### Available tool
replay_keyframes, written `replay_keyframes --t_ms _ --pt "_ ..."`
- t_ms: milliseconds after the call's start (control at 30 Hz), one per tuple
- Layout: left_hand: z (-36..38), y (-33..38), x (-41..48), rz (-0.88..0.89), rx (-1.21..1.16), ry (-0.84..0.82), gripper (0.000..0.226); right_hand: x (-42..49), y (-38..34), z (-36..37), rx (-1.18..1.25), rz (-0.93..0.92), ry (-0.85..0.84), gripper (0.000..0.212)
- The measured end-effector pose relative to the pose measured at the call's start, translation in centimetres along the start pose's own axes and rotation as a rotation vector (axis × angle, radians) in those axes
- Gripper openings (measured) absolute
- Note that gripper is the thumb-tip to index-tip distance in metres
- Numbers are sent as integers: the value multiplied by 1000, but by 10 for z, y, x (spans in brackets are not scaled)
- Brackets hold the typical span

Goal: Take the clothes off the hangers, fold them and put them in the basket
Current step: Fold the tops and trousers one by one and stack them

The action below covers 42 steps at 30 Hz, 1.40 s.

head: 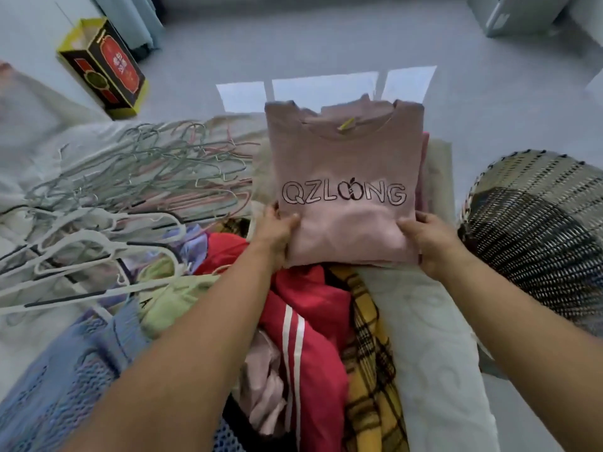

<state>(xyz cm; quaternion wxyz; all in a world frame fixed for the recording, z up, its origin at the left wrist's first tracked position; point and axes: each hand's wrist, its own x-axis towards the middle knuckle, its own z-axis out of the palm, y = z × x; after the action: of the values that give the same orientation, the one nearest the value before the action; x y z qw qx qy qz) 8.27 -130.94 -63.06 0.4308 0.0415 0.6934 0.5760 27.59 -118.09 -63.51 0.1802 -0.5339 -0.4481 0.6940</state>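
A folded pink sweatshirt [346, 164] with the letters QZLOONG on its front is held up over the bed, collar away from me. My left hand [277, 233] grips its near left corner, thumb on top. My right hand [427, 239] grips the near right corner the same way. A woven black-and-white basket [535, 230] stands at the right, beside the bed. A heap of unfolded clothes lies under my arms: a red garment with white stripes [303, 321], a yellow plaid one [372, 370], a light green one [169, 298] and a blue knit [75, 370].
A tangle of several empty hangers [124, 197], white, grey and pink, covers the bed at the left. A black, red and yellow paper bag [104, 63] stands on the grey floor at the far left. The pale mattress edge [430, 353] runs between the clothes and the basket.
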Motion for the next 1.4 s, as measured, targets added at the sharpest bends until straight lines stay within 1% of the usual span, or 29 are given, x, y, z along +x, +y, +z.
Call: replay_keyframes --t_ms 67,133,200,233,300,333,400,433,467,500,533,567,633,667,700,733,767,800,867,933,967,1000,1033,1067,1100,1167,1267,1333,1400 --pt "5 -1 3 9 -36 41 49 6 9 0 14 0 24 29" --pt "11 4 0 55 -11 105 48 11 11 0 1 -11 40 32" --pt "12 10 -1 175 42 172 46 10 10 2 13 -8 43 27" --pt "11 15 0 240 71 177 44 7 9 3 18 -10 49 23" --pt "6 26 2 304 139 161 38 2 7 4 6 -32 86 21" --pt "2 29 1 280 167 167 37 0 8 5 -8 -43 112 24" --pt "-5 32 -7 154 179 183 43 -6 8 5 -32 -40 160 32" --pt "-10 33 -17 99 148 156 42 -11 8 5 -40 -32 166 33" --pt "-19 34 -31 70 95 100 32 -17 10 7 -45 -28 166 32" --pt "-31 34 -45 61 39 50 21 -27 13 10 -50 -27 170 30" --pt "-49 33 -60 71 32 35 17 -40 19 14 -64 -28 187 29" --pt "-72 30 -76 104 53 55 16 -54 28 17 -100 -33 223 32" --pt "-137 19 -112 183 167 195 17 -88 48 29 -208 -53 308 44" --pt "-171 10 -130 206 248 270 16 -109 55 39 -254 -82 339 44" --pt "-203 -2 -148 207 340 330 13 -131 59 53 -277 -120 336 40" --pt "-232 -17 -166 166 452 368 10 -153 63 69 -270 -154 295 32" --pt "-256 -32 -183 101 557 375 15 -175 67 87 -255 -168 227 22" --pt "-274 -47 -199 37 636 342 26 -195 69 106 -257 -160 137 15" --pt "-300 -71 -220 12 794 254 42 -227 76 144 -304 -108 -81 18" --pt "-317 -82 -221 45 955 228 41 -246 90 174 -426 -30 -255 20" --pt "-323 -82 -219 72 1023 216 37 -254 97 185 -512 -21 -297 20" --pt "-328 -82 -215 108 1077 180 31 -262 103 193 -584 -44 -294 20" --pt "-329 -79 -213 147 1115 141 22 -271 108 199 -619 -89 -253 19" --pt "-330 -77 -212 162 1134 100 10 -281 110 205 -627 -117 -206 16" --pt "-331 -73 -215 166 1140 45 4 -293 110 209 -601 -133 -175 15" --pt "-335 -69 -225 143 1118 -66 15 -315 110 215 -514 -146 -155 15" --pt "-353 -69 -248 40 1140 -234 31 -338 103 220 -437 -179 -113 15" --pt "-365 -69 -266 8 1141 -314 33 -350 94 219 -384 -197 -73 17" --pt "-371 -65 -284 -17 1091 -367 35 -360 84 216 -343 -206 -23 18"
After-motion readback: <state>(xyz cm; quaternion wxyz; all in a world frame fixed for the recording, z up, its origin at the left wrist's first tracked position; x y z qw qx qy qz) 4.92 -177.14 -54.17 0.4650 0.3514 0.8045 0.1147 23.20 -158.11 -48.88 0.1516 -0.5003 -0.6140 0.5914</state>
